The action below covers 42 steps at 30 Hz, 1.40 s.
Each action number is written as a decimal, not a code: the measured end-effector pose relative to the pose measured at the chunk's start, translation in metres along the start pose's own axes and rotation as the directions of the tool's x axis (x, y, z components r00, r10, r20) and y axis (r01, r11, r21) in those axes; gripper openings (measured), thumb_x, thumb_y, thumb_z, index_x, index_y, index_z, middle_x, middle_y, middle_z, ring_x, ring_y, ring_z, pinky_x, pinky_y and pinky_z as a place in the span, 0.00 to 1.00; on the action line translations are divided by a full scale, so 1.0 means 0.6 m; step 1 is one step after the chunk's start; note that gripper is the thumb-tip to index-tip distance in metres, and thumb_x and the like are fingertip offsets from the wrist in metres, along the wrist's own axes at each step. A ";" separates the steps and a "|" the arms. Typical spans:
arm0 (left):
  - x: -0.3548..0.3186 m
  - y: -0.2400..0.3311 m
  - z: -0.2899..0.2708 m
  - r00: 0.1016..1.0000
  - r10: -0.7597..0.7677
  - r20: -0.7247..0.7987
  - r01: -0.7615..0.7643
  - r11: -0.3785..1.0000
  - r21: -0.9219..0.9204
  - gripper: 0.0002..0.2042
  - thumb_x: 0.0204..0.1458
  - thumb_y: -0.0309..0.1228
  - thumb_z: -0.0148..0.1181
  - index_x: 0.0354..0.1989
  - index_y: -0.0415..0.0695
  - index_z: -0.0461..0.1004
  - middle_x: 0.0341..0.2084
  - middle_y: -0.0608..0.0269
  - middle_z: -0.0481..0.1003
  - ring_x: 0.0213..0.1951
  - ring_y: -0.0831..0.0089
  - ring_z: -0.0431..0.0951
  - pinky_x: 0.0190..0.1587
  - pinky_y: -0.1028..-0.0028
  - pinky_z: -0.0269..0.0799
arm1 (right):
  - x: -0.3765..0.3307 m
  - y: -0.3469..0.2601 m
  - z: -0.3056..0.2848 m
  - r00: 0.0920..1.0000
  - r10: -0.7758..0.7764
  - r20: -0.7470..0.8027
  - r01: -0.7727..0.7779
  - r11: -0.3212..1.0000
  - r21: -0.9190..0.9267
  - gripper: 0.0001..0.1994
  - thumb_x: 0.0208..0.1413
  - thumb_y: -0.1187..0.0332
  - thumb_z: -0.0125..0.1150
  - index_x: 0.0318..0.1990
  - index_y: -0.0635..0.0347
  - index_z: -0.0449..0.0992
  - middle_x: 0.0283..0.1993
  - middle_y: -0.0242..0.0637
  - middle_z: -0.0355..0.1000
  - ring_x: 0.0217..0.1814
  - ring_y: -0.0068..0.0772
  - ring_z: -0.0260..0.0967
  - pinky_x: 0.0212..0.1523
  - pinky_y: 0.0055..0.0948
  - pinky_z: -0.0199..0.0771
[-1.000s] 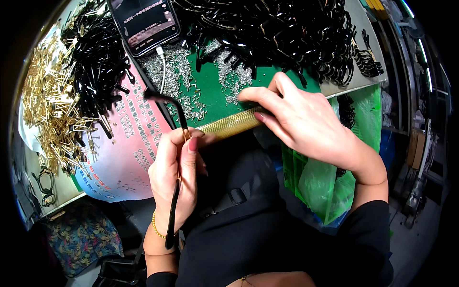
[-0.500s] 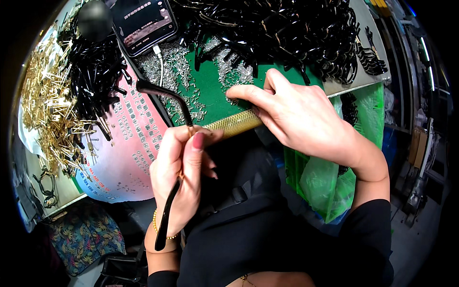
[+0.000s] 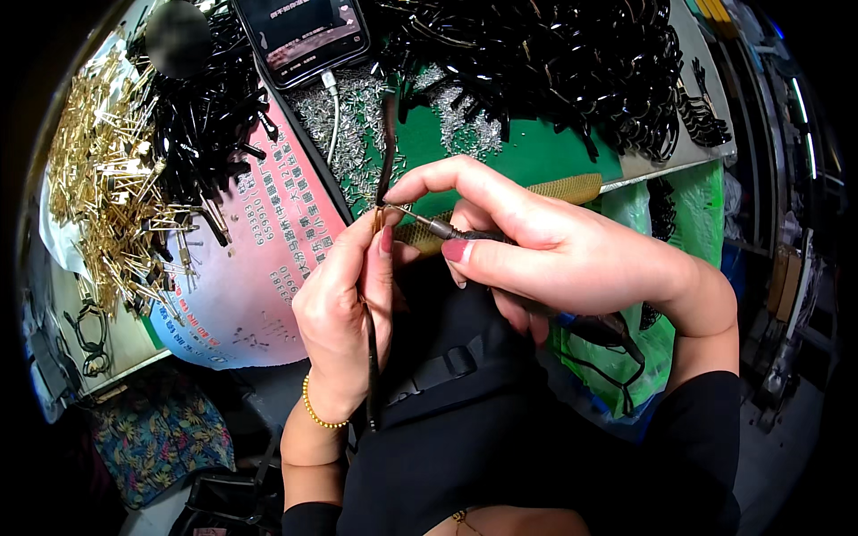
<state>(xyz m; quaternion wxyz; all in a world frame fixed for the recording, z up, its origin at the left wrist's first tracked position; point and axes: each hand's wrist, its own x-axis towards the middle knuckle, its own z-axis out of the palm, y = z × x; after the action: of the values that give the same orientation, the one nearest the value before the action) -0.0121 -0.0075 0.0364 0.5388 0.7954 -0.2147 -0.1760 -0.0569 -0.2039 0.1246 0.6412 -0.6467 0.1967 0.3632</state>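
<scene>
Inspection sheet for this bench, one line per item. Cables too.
Surface: flat green mat, partly covered; pink-and-blue printed sheet at left.
In work: slim black piece with gold-coloured fitting; dark-handled tool with metal shaft, tip at the piece, contact unclear; yellow mesh-patterned bar.
Clutter: gold-coloured metal parts, shiny black slender pieces, small silver pins, black smartphone.
Hands: left hand pinches the piece; right hand grips the tool.
Cables: white cable in the phone; thin dark cord below right hand, origin hidden.
Surroundings: translucent green plastic, dark floral fabric.

The phone (image 3: 308, 40) is cut off above; the right hand (image 3: 559, 237) partly hides the screwdriver (image 3: 441, 229).
</scene>
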 end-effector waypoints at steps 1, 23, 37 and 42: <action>-0.001 -0.005 0.002 0.999 0.036 -0.014 -0.035 0.999 0.025 0.10 0.65 0.26 0.55 0.52 0.38 0.77 0.28 0.63 0.82 0.20 0.81 0.76 0.24 0.78 0.71 | 0.001 0.002 0.000 1.000 0.003 -0.011 -0.003 1.000 -0.003 0.24 0.69 0.69 0.46 0.71 0.52 0.54 0.35 0.28 0.65 0.24 0.16 0.68 0.22 0.19 0.71; -0.007 -0.063 -0.026 0.959 0.109 -0.262 -0.178 0.950 -0.258 0.12 0.71 0.33 0.45 0.53 0.38 0.71 0.20 0.71 0.69 0.17 0.88 0.60 0.22 0.85 0.53 | -0.150 0.150 -0.201 0.035 -0.493 -0.869 -0.177 0.853 -0.491 0.16 0.60 0.59 0.58 0.45 0.65 0.77 0.33 0.49 0.77 0.35 0.46 0.77 0.40 0.39 0.76; -0.011 -0.062 -0.046 0.971 -0.014 -0.238 -0.067 0.942 -0.329 0.13 0.72 0.31 0.43 0.55 0.36 0.70 0.24 0.64 0.76 0.15 0.87 0.64 0.21 0.87 0.58 | -0.103 0.157 -0.349 0.234 -0.655 -0.719 -0.158 0.704 -0.693 0.25 0.52 0.59 0.61 0.59 0.53 0.72 0.32 0.33 0.73 0.31 0.27 0.70 0.35 0.31 0.71; -0.008 -0.056 -0.055 0.973 0.048 -0.226 -0.117 0.946 -0.304 0.13 0.71 0.31 0.44 0.54 0.35 0.70 0.27 0.62 0.76 0.19 0.85 0.69 0.19 0.86 0.62 | -0.126 0.160 -0.380 0.061 -0.726 -0.685 -0.199 0.663 -0.721 0.20 0.58 0.59 0.61 0.55 0.57 0.75 0.38 0.43 0.77 0.38 0.35 0.74 0.44 0.37 0.74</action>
<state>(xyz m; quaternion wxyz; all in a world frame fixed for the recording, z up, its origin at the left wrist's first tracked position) 0.0057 0.0318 0.0168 0.6858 0.7038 -0.1576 -0.0980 -0.1261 -0.4514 0.0936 0.1257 -0.9167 0.2815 -0.2541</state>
